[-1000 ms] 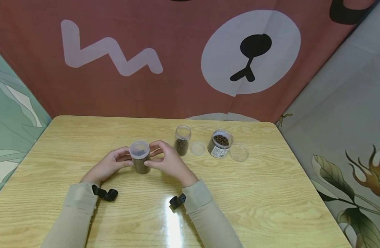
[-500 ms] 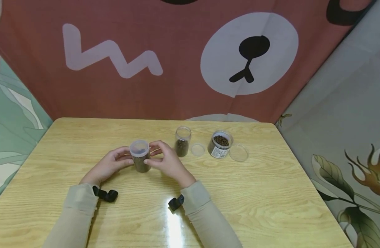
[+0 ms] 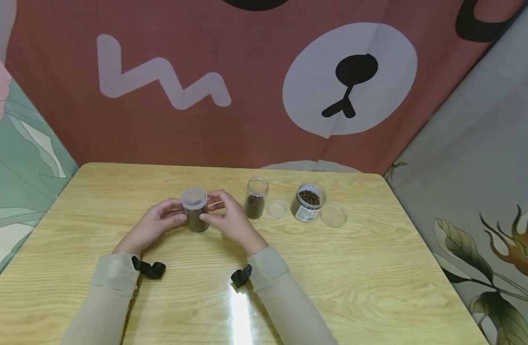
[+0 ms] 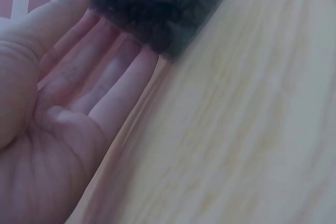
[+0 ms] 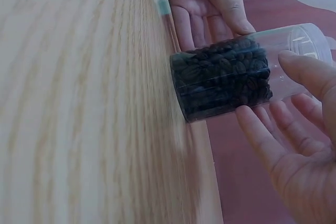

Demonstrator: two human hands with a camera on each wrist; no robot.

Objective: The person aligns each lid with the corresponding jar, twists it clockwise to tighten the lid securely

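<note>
A clear jar (image 3: 197, 221) partly filled with dark coffee beans stands between the two hands, its translucent lid (image 3: 194, 197) on top. My left hand (image 3: 155, 224) holds its left side, thumb in front and fingers behind. From the other side my right hand (image 3: 235, 221) grips the same jar, its thumb and fingertips on the wall. In the right wrist view the beans (image 5: 223, 74) fill the lower part of the jar, and the base is close to the tabletop. The left wrist view shows only the lower jar (image 4: 157, 9).
Right of the hands stands an uncapped slim jar (image 3: 255, 206) of dark beans, with a small clear lid (image 3: 277, 209) beside it. Further right are a wide open jar (image 3: 307, 213) of brown pellets and a larger clear lid (image 3: 334, 215). All rest on the wooden table (image 3: 354, 278).
Both hands have shifted the lidded jar slightly away from the body, toward the table's back. The other jars and lids keep their places; the head view has tilted a little.
</note>
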